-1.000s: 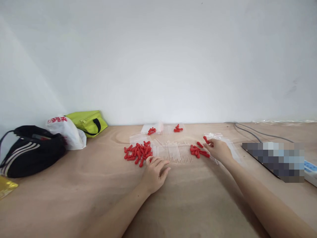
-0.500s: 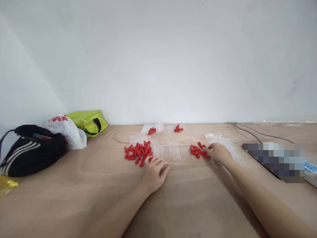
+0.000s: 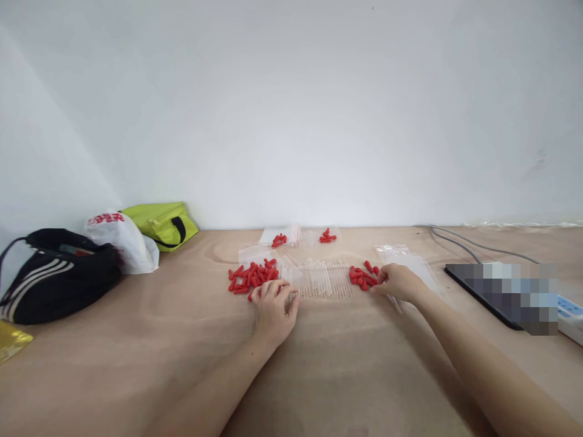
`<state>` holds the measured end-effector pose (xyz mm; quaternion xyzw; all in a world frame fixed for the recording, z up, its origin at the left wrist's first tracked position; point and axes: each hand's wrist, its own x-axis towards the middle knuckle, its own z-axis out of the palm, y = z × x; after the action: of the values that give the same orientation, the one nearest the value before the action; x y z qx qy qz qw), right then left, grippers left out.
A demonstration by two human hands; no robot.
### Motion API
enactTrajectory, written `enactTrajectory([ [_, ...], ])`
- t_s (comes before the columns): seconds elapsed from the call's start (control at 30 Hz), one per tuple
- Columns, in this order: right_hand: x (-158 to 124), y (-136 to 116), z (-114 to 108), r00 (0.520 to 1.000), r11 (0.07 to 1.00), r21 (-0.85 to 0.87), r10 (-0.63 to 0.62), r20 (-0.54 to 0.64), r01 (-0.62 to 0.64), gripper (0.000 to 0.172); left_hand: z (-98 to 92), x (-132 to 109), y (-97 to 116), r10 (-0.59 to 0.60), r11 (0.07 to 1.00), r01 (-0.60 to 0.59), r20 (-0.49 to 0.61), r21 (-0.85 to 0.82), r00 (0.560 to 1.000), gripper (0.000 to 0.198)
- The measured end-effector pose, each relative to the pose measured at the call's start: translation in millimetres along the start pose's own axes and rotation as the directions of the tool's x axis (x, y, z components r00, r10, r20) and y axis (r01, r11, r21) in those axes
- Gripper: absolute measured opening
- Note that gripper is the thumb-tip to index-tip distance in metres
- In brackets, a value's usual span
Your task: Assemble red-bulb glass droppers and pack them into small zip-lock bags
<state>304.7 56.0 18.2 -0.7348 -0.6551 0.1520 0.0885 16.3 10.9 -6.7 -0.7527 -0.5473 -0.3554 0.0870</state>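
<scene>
A row of clear thin tubes (image 3: pixel 321 279) lies on the wooden table (image 3: pixel 346 364), between two heaps of small red caps. My left hand (image 3: pixel 273 311) rests at the near edge of the left red heap (image 3: pixel 252 278), its fingers curled down onto the caps and the tubes' left end; what it holds is hidden. My right hand (image 3: pixel 398 282) is at the right red heap (image 3: pixel 363 276), with its fingers pinched together on the caps. A clear plastic bag (image 3: pixel 412 262) lies just behind that hand.
Small zip bags with red caps (image 3: pixel 300 237) lie near the wall. A black striped bag (image 3: pixel 57 276), a white plastic bag (image 3: pixel 122 240) and a green pouch (image 3: pixel 159 224) sit at the left. A dark device (image 3: pixel 496 285), cables and a power strip (image 3: pixel 571 312) are at the right.
My right hand came down from the bag to the right red heap and closed there. My left hand slid left and its fingers curled onto the left heap.
</scene>
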Motion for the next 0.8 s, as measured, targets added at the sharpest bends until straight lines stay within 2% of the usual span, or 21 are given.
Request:
enactTrajectory([
  [0.2, -4.3, -4.4, -0.5, 1.0, 0.998, -0.06, 0.021, -0.021, -0.022, 0.004, 0.4, 1.4, -2.9, -0.08, 0.992, 0.077, 0.032, 0.098, 0.996, 0.009],
  [0.3, -8.8, -8.1, -9.7, 0.999, 0.995, -0.096, -0.002, -0.052, -0.003, 0.007, -0.6, 3.3, -4.5, -0.096, 0.986, 0.089, 0.045, 0.142, 0.994, 0.012],
  [0.37, -14.4, -15.1, -15.6, 0.995, 0.995, -0.091, -0.041, -0.094, 0.032, 0.01, -1.7, 6.6, -6.8, -0.113, 0.977, 0.104, 0.042, 0.185, 0.993, 0.015],
  [0.43, -22.4, -27.1, -17.0, 0.982, 0.991, -0.03, -0.134, -0.131, 0.131, 0.011, -2.5, 11.9, -9.4, -0.131, 0.965, 0.121, 0.026, 0.231, 0.991, 0.02],
  [0.5, -31.9, -42.5, -10.8, 0.945, 0.954, 0.056, -0.283, -0.166, 0.296, 0.011, -2.7, 18.5, -11.3, -0.142, 0.952, 0.132, 0.017, 0.275, 0.99, 0.021],
  [0.6, -46.0, -64.6, 11.4, 0.842, 0.855, 0.056, -0.492, -0.222, 0.515, 0.012, -1.2, 28.7, -11.4, -0.149, 0.936, 0.125, 0.047, 0.328, 0.988, 0.02],
  [0.7, -55.6, -76.6, 38.7, 0.755, 0.797, -0.088, -0.596, -0.275, 0.597, 0.01, 1.6, 36.9, -10.0, -0.163, 0.922, 0.118, 0.092, 0.369, 0.982, 0.017],
  [0.8, -59.2, -78.3, 59.3, 0.702, 0.773, -0.178, -0.629, -0.334, 0.608, 0.011, 4.6, 42.4, -9.0, -0.183, 0.912, 0.125, 0.114, 0.39, 0.976, 0.014],
])
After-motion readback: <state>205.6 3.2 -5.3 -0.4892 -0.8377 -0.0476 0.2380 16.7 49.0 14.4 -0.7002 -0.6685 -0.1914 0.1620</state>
